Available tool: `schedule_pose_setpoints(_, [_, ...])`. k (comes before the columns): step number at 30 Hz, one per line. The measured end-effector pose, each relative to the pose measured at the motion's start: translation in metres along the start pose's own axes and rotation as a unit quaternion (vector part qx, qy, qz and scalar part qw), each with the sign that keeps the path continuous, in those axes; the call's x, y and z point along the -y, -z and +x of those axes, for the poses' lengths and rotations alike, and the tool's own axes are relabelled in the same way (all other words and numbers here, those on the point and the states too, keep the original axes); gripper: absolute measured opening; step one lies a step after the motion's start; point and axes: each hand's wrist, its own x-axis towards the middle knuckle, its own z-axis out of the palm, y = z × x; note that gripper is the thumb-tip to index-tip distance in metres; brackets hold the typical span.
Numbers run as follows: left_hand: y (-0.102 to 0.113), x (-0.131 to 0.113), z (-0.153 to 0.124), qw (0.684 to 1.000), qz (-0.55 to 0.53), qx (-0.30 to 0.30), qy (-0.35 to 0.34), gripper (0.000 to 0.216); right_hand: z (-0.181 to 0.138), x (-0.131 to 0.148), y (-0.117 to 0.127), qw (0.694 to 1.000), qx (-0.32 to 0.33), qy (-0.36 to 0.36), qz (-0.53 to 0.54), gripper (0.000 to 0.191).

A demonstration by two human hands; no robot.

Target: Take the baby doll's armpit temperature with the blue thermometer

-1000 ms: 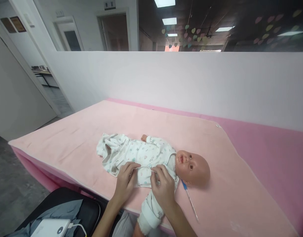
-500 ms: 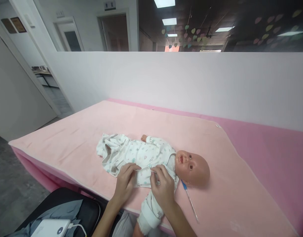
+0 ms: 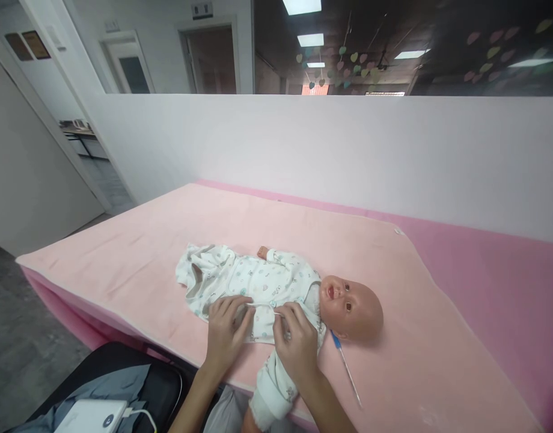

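Note:
A baby doll [image 3: 351,308] lies on its back, its head toward the right, dressed in a white printed wrap top [image 3: 265,278]. My left hand [image 3: 228,331] rests at the near side of the top, thumb and fingertips closing around a thin white tie [image 3: 262,305]. Farther right on the same front edge, my right hand [image 3: 297,341] pinches the other end of the tie near the doll's chest. One sleeved arm of the doll [image 3: 273,385] hangs toward me over the table edge, passing beneath my right wrist. The garment's lower part lies loosely bunched at the left.
A thin rod with a blue handle [image 3: 347,368] lies by the doll's head. The pink sheet [image 3: 136,264] covers the table, which meets a white partition [image 3: 303,153]. At the lower left, a white device with a cable [image 3: 92,416] sits on grey cloth over a black chair [image 3: 136,355].
My left hand has shifted slightly left along the tie, its thumb and fingers now a little more spread. My right hand and the doll stay in place.

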Motion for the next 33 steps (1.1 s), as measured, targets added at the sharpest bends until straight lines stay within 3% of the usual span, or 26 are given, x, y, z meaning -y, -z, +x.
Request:
schedule_pose_setpoints(14, [-0.0006,0.0030,-0.0067,0.997,0.057,-0.028,-0.053,0.026,0.0004,0.0002,-0.0005,1.000,-0.008,0.002,-0.005,0.018])
schedule_pose_setpoints(33, [0.0001,0.0019,-0.0055,0.999,0.013,-0.032,-0.013,0.022,0.0010,-0.0001,-0.0011,1.000,-0.017,0.015,-0.014,0.017])
